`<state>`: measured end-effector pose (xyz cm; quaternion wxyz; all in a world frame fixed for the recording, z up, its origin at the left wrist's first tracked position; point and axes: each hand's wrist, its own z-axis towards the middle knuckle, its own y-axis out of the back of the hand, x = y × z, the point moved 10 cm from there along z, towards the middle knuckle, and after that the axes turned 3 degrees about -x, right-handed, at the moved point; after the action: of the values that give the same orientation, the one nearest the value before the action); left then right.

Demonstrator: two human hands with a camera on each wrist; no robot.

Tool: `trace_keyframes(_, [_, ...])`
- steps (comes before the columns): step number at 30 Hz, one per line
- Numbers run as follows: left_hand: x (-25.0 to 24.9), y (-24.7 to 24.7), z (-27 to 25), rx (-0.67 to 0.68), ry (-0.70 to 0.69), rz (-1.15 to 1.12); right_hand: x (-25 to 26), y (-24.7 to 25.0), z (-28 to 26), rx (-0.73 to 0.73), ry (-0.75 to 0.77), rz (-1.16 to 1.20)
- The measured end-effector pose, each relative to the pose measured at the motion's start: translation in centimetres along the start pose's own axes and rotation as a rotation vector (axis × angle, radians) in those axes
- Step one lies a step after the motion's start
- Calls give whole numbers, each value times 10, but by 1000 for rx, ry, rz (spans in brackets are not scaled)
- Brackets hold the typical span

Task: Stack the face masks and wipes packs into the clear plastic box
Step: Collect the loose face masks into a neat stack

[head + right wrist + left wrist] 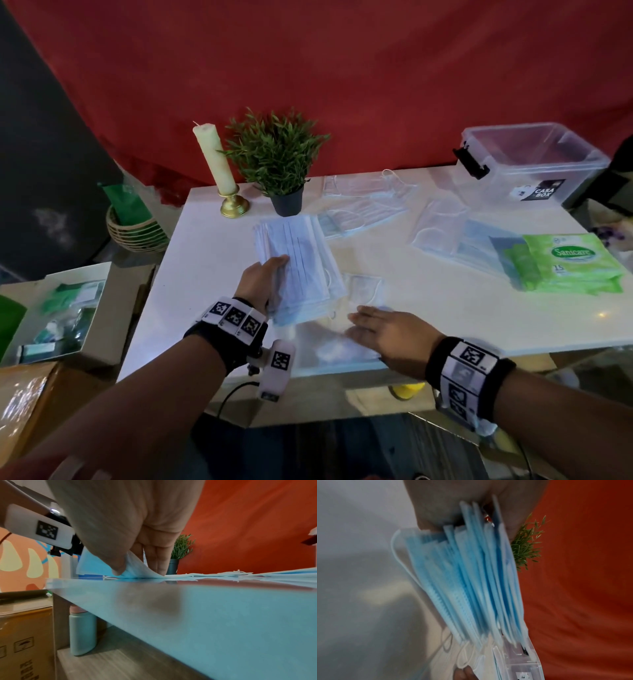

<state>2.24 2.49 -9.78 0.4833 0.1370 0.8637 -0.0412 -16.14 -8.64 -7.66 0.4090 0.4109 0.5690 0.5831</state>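
My left hand (pixel 265 279) grips a thick stack of blue face masks (pixel 301 270) just above the white table (pixel 205 291); in the left wrist view the stack (pixel 467 581) fans out edge-on below the hand (pixel 445 500). My right hand (pixel 376 327) lies low on a single mask (pixel 363 287) near the front edge. In the right wrist view its thumb and fingers (pixel 159 563) pinch that mask's lifted edge (pixel 137 569). Loose masks (pixel 363 209) lie farther back. Green wipes packs (pixel 568 263) sit at the right. The clear plastic box (pixel 507 171) stands open at the back right.
A potted plant (pixel 277 154) and a candle on a brass holder (pixel 214 161) stand at the back of the table. More masks in clear wrap (pixel 445 229) lie left of the wipes. A cardboard carton (pixel 51 308) and a basket (pixel 133 226) are off the table's left side.
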Motion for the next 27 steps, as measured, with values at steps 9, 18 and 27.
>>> trace_keyframes(9, [-6, -9, 18, 53, -63, 73, -40, 34, -12, -343, -304, 355])
trace_keyframes(18, [-16, -7, 21, 88, -114, 85, -113, 88, -6, -490, -793, 851])
trace_keyframes(27, [-17, -42, 0, 236, -119, 102, -113, 109, 33, -425, -734, 1497])
